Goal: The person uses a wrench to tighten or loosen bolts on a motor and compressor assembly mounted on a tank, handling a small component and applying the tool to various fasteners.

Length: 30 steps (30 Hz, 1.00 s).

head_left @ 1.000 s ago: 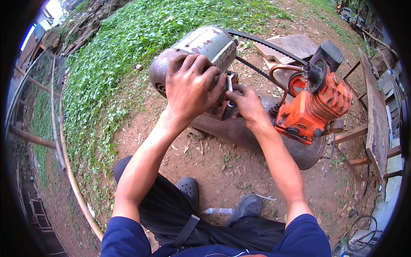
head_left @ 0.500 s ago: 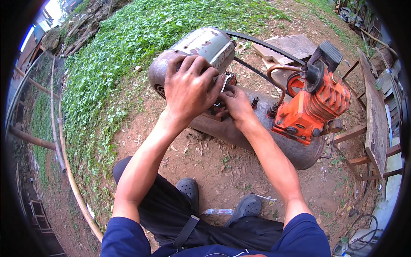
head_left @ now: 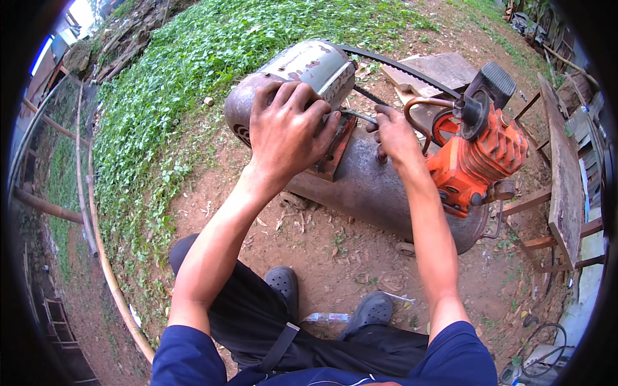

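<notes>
An old grey electric motor (head_left: pixel 308 67) with peeling paint sits on the left part of a rusty air tank (head_left: pixel 370 183). My left hand (head_left: pixel 284 132) grips the motor's near side with bent fingers, its thumb beside the orange mounting bracket (head_left: pixel 340 149). In the fingers of my right hand (head_left: pixel 398 136) is the handle of a metal wrench (head_left: pixel 362 116). The wrench reaches left to the bracket beside the motor; the fastener at its head is hidden from me. To the right stands an orange compressor pump (head_left: pixel 473 170), partly behind my right forearm.
A black drive belt (head_left: pixel 409 69) runs from the motor toward the pump. Behind them lies a wooden board (head_left: pixel 444 67). A bench-like plank (head_left: pixel 560 167) stands at the right, and bamboo poles (head_left: pixel 106 270) line the left. A plastic bottle (head_left: pixel 327 318) lies between my shoes.
My right hand has moved right and slightly up, and the wrench has swung from pointing toward me to lying crosswise. My left hand stays on the motor.
</notes>
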Available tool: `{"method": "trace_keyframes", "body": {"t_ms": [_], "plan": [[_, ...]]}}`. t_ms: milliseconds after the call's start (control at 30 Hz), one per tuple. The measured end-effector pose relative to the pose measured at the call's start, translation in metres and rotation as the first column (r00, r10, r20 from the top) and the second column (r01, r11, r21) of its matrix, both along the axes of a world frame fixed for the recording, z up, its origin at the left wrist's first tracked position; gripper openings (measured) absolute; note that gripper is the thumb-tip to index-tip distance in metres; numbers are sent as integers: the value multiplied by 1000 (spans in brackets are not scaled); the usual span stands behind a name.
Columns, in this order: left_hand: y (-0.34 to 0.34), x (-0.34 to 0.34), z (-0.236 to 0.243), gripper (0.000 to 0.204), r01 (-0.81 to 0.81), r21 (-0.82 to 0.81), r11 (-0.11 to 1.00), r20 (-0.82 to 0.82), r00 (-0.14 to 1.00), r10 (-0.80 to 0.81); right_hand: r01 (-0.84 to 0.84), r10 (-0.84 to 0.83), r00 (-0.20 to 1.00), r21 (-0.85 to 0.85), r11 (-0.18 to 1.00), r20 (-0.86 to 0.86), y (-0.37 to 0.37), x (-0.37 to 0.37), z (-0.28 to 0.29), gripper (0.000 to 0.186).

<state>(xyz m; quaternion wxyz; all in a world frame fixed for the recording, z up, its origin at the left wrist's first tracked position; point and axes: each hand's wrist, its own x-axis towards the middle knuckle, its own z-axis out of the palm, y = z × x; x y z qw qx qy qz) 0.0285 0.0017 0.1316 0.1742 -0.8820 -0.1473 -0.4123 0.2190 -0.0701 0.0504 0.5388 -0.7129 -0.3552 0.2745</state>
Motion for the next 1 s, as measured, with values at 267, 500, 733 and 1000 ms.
{"method": "trace_keyframes", "body": {"t_ms": [267,500,733,1000], "plan": [[0,-1,0,16,35,8,999,5,999,-35,42,-5,942,105,994,-336,-27,-38,12,48],[-27,-8,-10,35,278,-336,900,165,958,-234,115,110,928,553,825,-356,-36,-112,-8,47],[-32,-17,11,22,253,-627,736,282,955,-88,-175,201,979,688,704,43,-34,-124,-3,43],[-12,-22,14,17,419,-671,612,528,849,-2,-25,-122,928,384,923,353,4,-64,6,23]]}}
